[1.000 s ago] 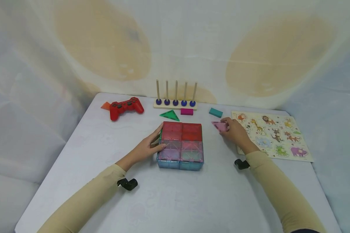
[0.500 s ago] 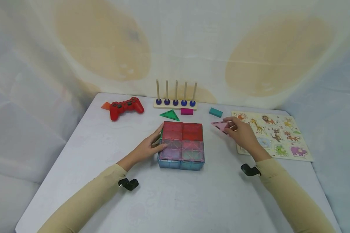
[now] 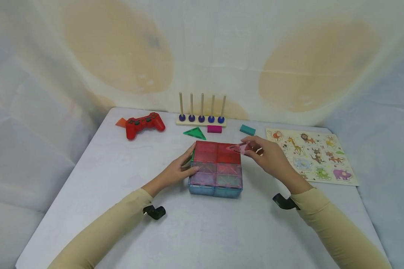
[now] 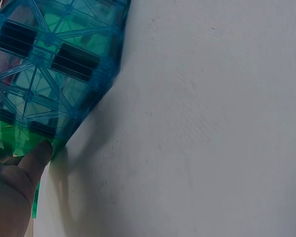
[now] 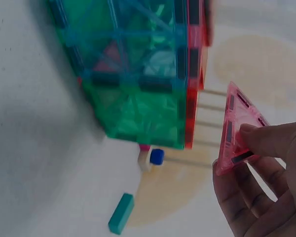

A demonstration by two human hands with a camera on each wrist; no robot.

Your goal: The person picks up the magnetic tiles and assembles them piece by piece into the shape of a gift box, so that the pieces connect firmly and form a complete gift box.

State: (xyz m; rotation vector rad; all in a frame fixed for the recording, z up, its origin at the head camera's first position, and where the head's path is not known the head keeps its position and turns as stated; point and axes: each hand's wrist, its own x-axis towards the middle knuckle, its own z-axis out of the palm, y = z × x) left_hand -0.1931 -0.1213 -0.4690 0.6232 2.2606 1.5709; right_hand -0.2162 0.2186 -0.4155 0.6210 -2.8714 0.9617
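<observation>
A box of translucent magnetic tiles (image 3: 216, 169) with red and pink top panels and blue sides stands mid-table. My left hand (image 3: 179, 169) rests against its left side, fingers laid on the top edge; the left wrist view shows fingertips (image 4: 37, 154) touching the blue and green wall (image 4: 49, 74). My right hand (image 3: 267, 155) pinches a pink triangle tile (image 3: 239, 148) just above the box's right rear corner. In the right wrist view the pink triangle tile (image 5: 237, 131) sits between thumb and fingers, close beside the box (image 5: 138, 74).
On the white table (image 3: 202, 231): a red game controller (image 3: 144, 123), an orange tile (image 3: 121, 121), a wooden peg rack (image 3: 201, 114), a green triangle tile (image 3: 195, 132), a magenta block (image 3: 214, 129), a teal block (image 3: 247, 129), and an animal puzzle board (image 3: 314, 155) at right.
My right hand lifted the pink triangle off the table and carried it left over the box's right rear corner. The box and my left hand shifted slightly right.
</observation>
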